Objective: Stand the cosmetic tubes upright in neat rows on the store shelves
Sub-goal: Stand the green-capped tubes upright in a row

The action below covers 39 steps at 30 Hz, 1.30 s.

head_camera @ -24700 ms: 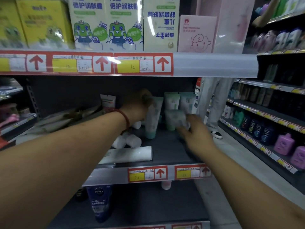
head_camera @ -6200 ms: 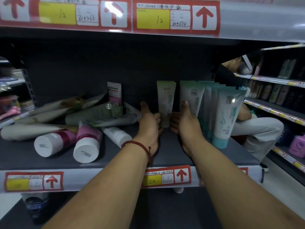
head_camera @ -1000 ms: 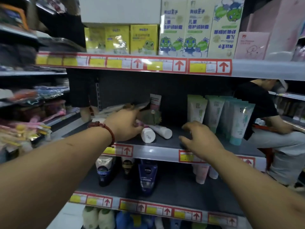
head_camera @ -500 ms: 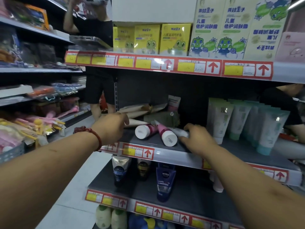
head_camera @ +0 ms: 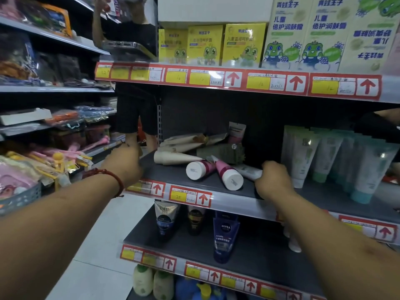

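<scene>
**Right hand (head_camera: pixel 273 180) closes on the white tube (head_camera: pixel 249 171)**

Since a second ago that hand has gone from hovering spread-fingered over the front lip of the shelf (head_camera: pixel 238 203) to wrapping curled fingers round the white tube. The tube lies on its side on the middle shelf, just right of the two pink tubes (head_camera: pixel 229 177). From my seat I see that the left hand (head_camera: pixel 126 162) has slid out to the left end of the same shelf. It is smeared by motion and its fingers point away from me, so I cannot tell whether it is open or closed, or whether it touches anything. A red bracelet (head_camera: pixel 112 177) sits on that wrist.

Both pink tubes lie flat with their white caps facing me, angled so that their tails come together. Behind them the beige tubes (head_camera: pixel 179 158) lie heaped on their sides, and a dark green tube (head_camera: pixel 220 151) lies flat beside the heap. One pink-ended tube (head_camera: pixel 237 131) stands against the back wall.

To the right of my right hand the standing row (head_camera: pixel 300 154) of pale green and teal tubes is upright on its caps. These tubes are packed side by side and run toward the shelf's right end.

On the shelf above I see yellow boxes (head_camera: pixel 205 44) and taller frog-printed boxes (head_camera: pixel 303 33). On the shelf below, dark tubes stand on their caps, a blue tube (head_camera: pixel 225 234) among them. A person in dark shorts (head_camera: pixel 134 109) stands in the aisle beyond the shelf's left end.
</scene>
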Each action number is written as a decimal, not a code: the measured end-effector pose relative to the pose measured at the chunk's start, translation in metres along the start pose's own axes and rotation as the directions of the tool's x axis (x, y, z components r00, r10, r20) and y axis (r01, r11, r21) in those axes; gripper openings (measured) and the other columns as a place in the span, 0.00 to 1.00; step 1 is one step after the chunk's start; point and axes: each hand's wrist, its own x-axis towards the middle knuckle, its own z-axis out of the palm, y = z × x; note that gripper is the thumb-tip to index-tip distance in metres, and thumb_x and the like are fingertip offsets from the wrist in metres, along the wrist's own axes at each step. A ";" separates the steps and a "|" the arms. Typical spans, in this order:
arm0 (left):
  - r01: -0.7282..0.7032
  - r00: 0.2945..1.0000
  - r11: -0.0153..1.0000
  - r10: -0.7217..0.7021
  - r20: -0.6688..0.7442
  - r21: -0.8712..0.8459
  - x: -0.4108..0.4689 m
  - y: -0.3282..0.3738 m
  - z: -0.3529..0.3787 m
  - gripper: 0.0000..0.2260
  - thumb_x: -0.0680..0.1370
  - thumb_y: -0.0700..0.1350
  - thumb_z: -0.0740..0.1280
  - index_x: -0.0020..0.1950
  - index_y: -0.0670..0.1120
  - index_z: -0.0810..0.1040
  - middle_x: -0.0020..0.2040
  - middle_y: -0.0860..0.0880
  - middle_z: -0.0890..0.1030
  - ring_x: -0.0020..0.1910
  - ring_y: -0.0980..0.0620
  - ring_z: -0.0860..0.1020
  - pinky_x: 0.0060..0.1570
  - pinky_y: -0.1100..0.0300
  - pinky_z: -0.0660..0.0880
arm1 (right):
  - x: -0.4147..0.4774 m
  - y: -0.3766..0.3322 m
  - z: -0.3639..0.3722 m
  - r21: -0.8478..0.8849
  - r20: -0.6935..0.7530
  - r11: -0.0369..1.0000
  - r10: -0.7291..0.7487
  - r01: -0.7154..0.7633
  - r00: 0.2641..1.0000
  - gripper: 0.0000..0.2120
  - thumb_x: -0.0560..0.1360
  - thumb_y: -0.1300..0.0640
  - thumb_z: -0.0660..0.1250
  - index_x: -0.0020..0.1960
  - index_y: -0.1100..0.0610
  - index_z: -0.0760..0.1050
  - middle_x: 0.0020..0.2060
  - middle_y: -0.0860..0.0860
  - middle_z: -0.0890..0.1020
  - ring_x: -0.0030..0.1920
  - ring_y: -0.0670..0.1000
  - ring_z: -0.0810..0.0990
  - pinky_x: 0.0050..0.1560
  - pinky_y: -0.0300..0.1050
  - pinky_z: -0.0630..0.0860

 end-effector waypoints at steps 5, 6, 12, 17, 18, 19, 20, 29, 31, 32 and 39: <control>-0.185 0.983 0.983 0.185 0.021 0.003 -0.011 0.024 -0.003 0.20 0.76 0.48 0.66 0.66 0.44 0.69 0.56 0.42 0.77 0.57 0.39 0.77 0.51 0.50 0.78 | -0.012 0.007 -0.004 0.046 -0.103 0.999 -0.015 0.020 0.995 0.13 0.70 0.67 0.66 0.54 0.64 0.75 0.52 0.61 0.77 0.52 0.62 0.76 0.50 0.53 0.77; -0.203 0.979 0.979 0.203 0.023 -0.030 -0.014 0.032 -0.005 0.18 0.77 0.48 0.66 0.65 0.45 0.71 0.57 0.42 0.77 0.57 0.40 0.77 0.53 0.51 0.77 | -0.014 0.007 -0.007 0.071 -0.124 0.997 -0.016 0.025 0.992 0.14 0.70 0.68 0.66 0.55 0.64 0.75 0.53 0.61 0.76 0.53 0.62 0.76 0.50 0.54 0.77; -0.289 0.955 0.932 0.297 0.006 -0.217 -0.030 0.095 -0.014 0.12 0.77 0.49 0.68 0.59 0.47 0.77 0.55 0.47 0.80 0.54 0.46 0.78 0.54 0.52 0.77 | -0.029 0.013 -0.034 0.231 -0.203 0.972 0.004 0.043 0.979 0.15 0.71 0.68 0.66 0.58 0.64 0.74 0.57 0.61 0.74 0.54 0.62 0.75 0.47 0.48 0.72; -0.281 0.940 0.827 0.340 0.034 -0.488 -0.043 0.166 -0.005 0.10 0.78 0.52 0.69 0.54 0.47 0.81 0.50 0.47 0.83 0.51 0.48 0.80 0.51 0.54 0.78 | -0.036 0.037 -0.055 0.327 -0.182 0.945 0.066 -0.003 0.981 0.14 0.73 0.66 0.66 0.58 0.64 0.75 0.59 0.60 0.71 0.49 0.61 0.76 0.45 0.45 0.70; -0.258 0.937 0.792 0.345 0.057 -0.554 -0.046 0.181 -0.002 0.12 0.78 0.53 0.69 0.55 0.47 0.81 0.50 0.48 0.83 0.51 0.49 0.80 0.52 0.55 0.78 | -0.036 0.042 -0.057 0.355 -0.175 0.935 0.077 -0.010 0.982 0.13 0.73 0.65 0.66 0.57 0.63 0.75 0.58 0.60 0.71 0.47 0.60 0.76 0.45 0.45 0.70; -0.229 0.934 0.756 0.349 0.082 -0.613 -0.048 0.196 0.001 0.13 0.78 0.55 0.70 0.55 0.47 0.82 0.50 0.49 0.84 0.51 0.50 0.81 0.54 0.55 0.78 | -0.035 0.047 -0.058 0.383 -0.167 0.924 0.084 -0.014 0.982 0.13 0.73 0.64 0.67 0.57 0.62 0.75 0.57 0.59 0.71 0.45 0.58 0.76 0.44 0.44 0.70; -0.199 0.930 0.718 0.353 0.102 -0.666 -0.051 0.210 0.005 0.15 0.78 0.57 0.70 0.56 0.47 0.83 0.50 0.49 0.84 0.51 0.51 0.81 0.54 0.55 0.78 | -0.034 0.052 -0.058 0.407 -0.161 0.913 0.086 -0.013 0.983 0.13 0.72 0.64 0.67 0.56 0.61 0.76 0.56 0.59 0.73 0.44 0.57 0.76 0.43 0.43 0.70; -0.003 0.908 0.374 0.389 0.153 -0.928 -0.061 0.300 0.032 0.08 0.73 0.47 0.78 0.46 0.47 0.83 0.43 0.47 0.86 0.44 0.49 0.85 0.51 0.48 0.83 | -0.030 0.076 -0.059 0.562 -0.162 0.827 0.100 0.008 0.982 0.20 0.67 0.61 0.75 0.56 0.55 0.73 0.56 0.55 0.77 0.46 0.50 0.81 0.45 0.45 0.81; 0.053 0.895 0.329 0.404 0.192 -0.943 -0.058 0.303 0.037 0.06 0.73 0.42 0.77 0.47 0.46 0.83 0.46 0.45 0.87 0.47 0.48 0.86 0.53 0.47 0.83 | -0.029 0.083 -0.061 0.561 -0.151 0.828 0.084 0.015 0.985 0.21 0.66 0.60 0.77 0.55 0.55 0.72 0.55 0.54 0.77 0.45 0.48 0.80 0.37 0.35 0.79; 0.075 0.882 0.315 0.423 0.210 -0.946 -0.056 0.304 0.041 0.06 0.74 0.41 0.77 0.49 0.46 0.84 0.47 0.45 0.87 0.48 0.47 0.86 0.54 0.46 0.82 | -0.029 0.087 -0.064 0.575 -0.132 0.818 0.076 0.014 0.988 0.21 0.67 0.61 0.78 0.54 0.55 0.72 0.54 0.53 0.76 0.44 0.46 0.79 0.31 0.29 0.75; 0.063 0.872 0.306 0.447 0.201 -0.950 -0.055 0.305 0.060 0.12 0.71 0.43 0.79 0.51 0.43 0.84 0.47 0.44 0.86 0.48 0.46 0.86 0.52 0.46 0.83 | -0.033 0.103 -0.057 0.601 -0.115 0.799 0.044 0.034 0.992 0.21 0.67 0.58 0.78 0.54 0.54 0.71 0.46 0.47 0.80 0.45 0.45 0.81 0.38 0.32 0.77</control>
